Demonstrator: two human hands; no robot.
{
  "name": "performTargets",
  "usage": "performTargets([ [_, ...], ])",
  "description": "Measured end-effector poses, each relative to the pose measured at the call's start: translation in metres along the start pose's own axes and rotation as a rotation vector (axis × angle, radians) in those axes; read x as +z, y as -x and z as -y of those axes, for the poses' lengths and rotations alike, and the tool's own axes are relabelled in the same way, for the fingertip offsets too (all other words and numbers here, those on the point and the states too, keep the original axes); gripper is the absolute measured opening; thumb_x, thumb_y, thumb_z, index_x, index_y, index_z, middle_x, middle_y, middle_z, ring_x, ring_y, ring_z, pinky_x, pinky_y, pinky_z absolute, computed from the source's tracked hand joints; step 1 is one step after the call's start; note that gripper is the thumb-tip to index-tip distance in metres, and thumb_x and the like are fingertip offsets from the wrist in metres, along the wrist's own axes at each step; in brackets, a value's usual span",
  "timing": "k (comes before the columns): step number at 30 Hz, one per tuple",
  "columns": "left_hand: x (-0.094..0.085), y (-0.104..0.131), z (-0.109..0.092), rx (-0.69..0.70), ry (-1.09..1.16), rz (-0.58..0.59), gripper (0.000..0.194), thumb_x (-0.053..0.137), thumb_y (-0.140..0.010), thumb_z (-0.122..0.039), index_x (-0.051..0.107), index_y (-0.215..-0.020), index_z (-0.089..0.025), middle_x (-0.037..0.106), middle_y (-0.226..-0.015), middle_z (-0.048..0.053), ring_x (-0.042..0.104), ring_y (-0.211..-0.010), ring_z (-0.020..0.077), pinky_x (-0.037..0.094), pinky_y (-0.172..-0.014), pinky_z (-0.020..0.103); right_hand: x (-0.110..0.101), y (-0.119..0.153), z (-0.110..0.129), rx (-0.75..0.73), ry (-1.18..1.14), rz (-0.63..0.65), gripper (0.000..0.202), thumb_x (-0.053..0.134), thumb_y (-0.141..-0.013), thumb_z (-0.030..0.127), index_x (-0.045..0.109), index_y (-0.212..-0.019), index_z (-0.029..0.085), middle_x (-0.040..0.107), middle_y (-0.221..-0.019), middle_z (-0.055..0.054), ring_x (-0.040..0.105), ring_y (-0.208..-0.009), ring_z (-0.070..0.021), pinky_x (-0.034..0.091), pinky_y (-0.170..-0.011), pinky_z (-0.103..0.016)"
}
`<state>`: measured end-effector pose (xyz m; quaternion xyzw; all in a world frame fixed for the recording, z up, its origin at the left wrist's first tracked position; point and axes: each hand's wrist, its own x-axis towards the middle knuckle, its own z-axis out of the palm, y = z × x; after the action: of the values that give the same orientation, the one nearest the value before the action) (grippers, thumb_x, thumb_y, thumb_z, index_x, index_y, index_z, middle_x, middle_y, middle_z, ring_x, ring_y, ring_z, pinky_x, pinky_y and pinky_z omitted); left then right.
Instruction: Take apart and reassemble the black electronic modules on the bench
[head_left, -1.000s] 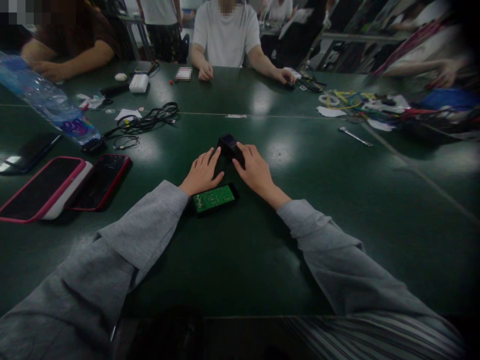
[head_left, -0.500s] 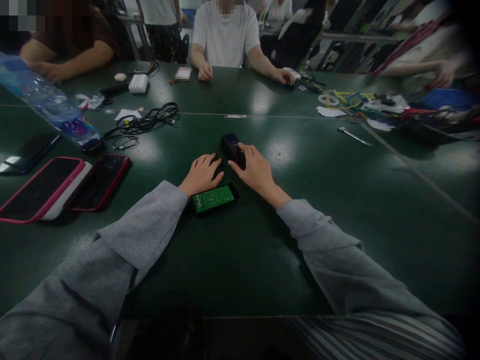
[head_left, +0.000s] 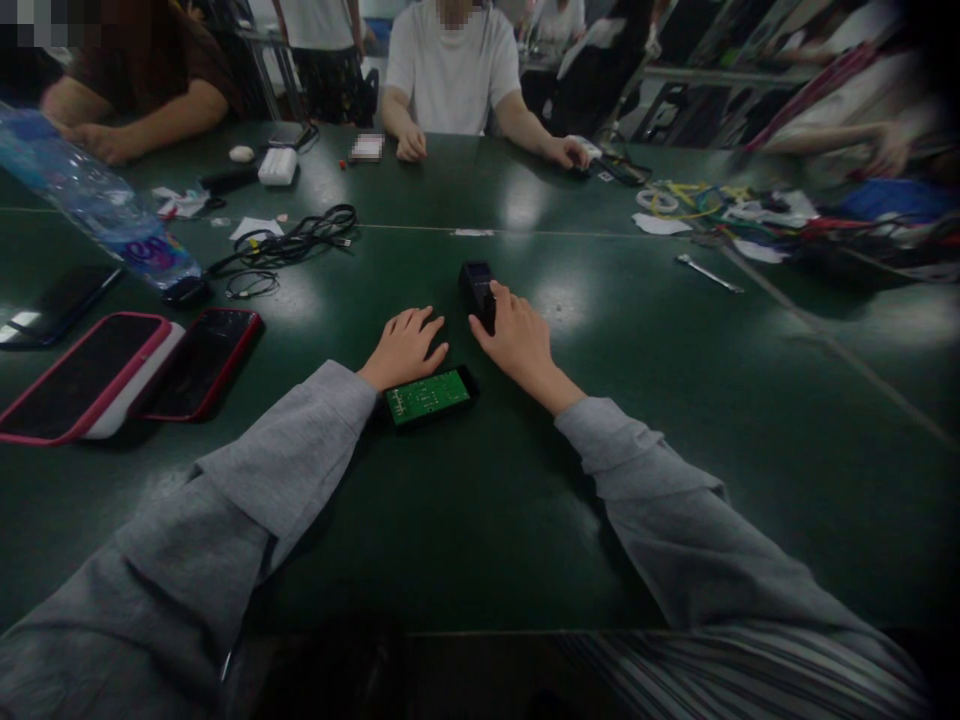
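My right hand is closed around the near right side of a small black device with a dark screen, which rests on the dark green table. The fingers and palm cover its lower part. To the left, my left hand lies on the table, fingers spread and holding nothing. Just below that hand is a black-framed rectangular item with a green circuit-board face; the heel of the hand is close to its upper left edge.
At left are a pink-edged device, a red-edged phone, a tilted bottle and black cables. A wrench and piled wires lie at right. Across the table sits a person.
My right hand and the black device have shifted slightly right, and the device has turned a little to point more straight away. My left hand has stayed in place.
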<state>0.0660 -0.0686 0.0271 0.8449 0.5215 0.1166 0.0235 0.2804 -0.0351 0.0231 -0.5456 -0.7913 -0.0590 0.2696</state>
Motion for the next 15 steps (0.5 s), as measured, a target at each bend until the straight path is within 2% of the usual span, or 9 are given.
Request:
performTargets([
  [4, -0.0031, -0.0002, -0.0023, -0.011, -0.001, 0.020, 0.057, 0.043, -0.100, -0.043, 0.047, -0.148, -0.011, 0.042, -0.157, 0.019, 0.039, -0.143, 0.0360, 0.036, -0.115, 0.055, 0.0003, -0.0028, -0.0100, 0.087, 0.042, -0.046, 0.060, 0.052, -0.095, 0.047, 0.048, -0.140, 0.008, 0.068, -0.107, -0.022, 0.065, -0.096, -0.0383, 0.055, -0.080, -0.055],
  [10, -0.0042, -0.0006, -0.0019, -0.012, 0.004, 0.035, 0.057, 0.042, -0.101, -0.043, 0.046, -0.148, -0.011, 0.041, -0.157, 0.019, 0.038, -0.144, 0.0361, 0.036, -0.115, 0.056, -0.0029, -0.0047, -0.0116, 0.157, 0.035, 0.023, 0.062, 0.056, -0.094, 0.048, 0.046, -0.141, 0.009, 0.070, -0.098, -0.020, 0.068, -0.086, -0.0364, 0.056, -0.075, -0.054],
  [15, -0.0029, -0.0007, -0.0006, -0.008, 0.003, 0.034, 0.057, 0.041, -0.101, -0.043, 0.046, -0.148, -0.011, 0.041, -0.157, 0.019, 0.038, -0.144, 0.0360, 0.036, -0.115, 0.056, -0.0052, -0.0044, -0.0082, 0.163, 0.014, 0.063, 0.066, 0.049, -0.095, 0.054, 0.044, -0.142, 0.008, 0.070, -0.094, -0.022, 0.069, -0.080, -0.0383, 0.055, -0.071, -0.056],
])
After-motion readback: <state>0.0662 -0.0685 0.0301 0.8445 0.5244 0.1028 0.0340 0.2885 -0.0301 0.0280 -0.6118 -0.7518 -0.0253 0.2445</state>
